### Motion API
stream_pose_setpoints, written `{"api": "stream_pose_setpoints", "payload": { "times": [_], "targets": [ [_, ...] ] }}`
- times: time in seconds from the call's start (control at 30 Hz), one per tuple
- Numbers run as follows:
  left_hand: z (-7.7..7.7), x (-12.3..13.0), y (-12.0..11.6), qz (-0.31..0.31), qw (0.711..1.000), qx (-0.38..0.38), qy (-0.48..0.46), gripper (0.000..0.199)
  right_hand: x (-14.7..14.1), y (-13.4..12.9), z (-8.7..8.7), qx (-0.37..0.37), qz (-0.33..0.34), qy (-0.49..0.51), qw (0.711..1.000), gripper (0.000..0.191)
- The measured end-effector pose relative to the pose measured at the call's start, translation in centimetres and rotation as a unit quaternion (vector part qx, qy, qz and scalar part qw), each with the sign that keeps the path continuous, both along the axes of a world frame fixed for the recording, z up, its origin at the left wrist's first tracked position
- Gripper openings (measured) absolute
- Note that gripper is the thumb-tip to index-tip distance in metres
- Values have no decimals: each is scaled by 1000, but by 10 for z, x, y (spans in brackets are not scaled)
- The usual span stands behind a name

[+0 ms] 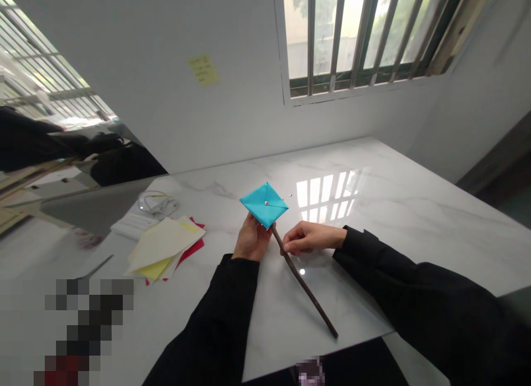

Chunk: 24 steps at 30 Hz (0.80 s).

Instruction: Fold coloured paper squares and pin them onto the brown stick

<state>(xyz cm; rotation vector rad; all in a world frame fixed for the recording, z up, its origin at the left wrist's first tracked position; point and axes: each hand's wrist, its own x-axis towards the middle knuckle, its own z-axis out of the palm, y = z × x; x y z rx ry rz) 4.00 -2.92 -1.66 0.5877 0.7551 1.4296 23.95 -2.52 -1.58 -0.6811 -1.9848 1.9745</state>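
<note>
A blue folded paper pinwheel (265, 213), with a small pin at its centre, sits at the top end of a thin brown stick (309, 293). My left hand (252, 239) is under the pinwheel and holds it from below; its fingertips are hidden behind the paper. To the right, my right hand (305, 238) pinches the stick a little below the pinwheel. The stick slants down to the right, its lower end near the table's front edge.
Left on the marble table (224, 342) lies a stack of cream, yellow and red paper (166, 245). Behind it are white packets and a coiled cable (157, 203). A thin dark tool (97, 267) lies nearer. The wall bears a yellow note (204, 71); a barred window is above.
</note>
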Motion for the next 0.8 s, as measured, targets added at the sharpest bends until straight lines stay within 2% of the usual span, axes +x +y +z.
{"api": "stream_pose_setpoints", "payload": {
  "times": [0.17, 0.27, 0.4, 0.47, 0.6, 0.8],
  "targets": [
    [-1, 0, 2, 24, 998, -52, 26, 19, -1, 1, -2, 3, -40, -5, 999, 40],
    [3, -5, 3, 24, 996, -84, 5, 7, -1, 2, -3, 1, -62, -7, 998, 41],
    [11, -10, 2, 8, 996, -88, -16, 20, -1, 4, -3, 19, -60, -20, 998, 38],
    [13, -9, 1, 21, 996, -82, 1, 26, -1, 4, -3, 25, -55, -28, 998, 37],
    [13, -5, -1, 48, 996, -64, 41, 30, -1, 3, -2, 33, -52, -48, 997, 36],
    [11, -3, -1, 47, 995, -61, 69, 32, -2, 4, -4, 54, -53, -58, 995, 34]
  ]
}}
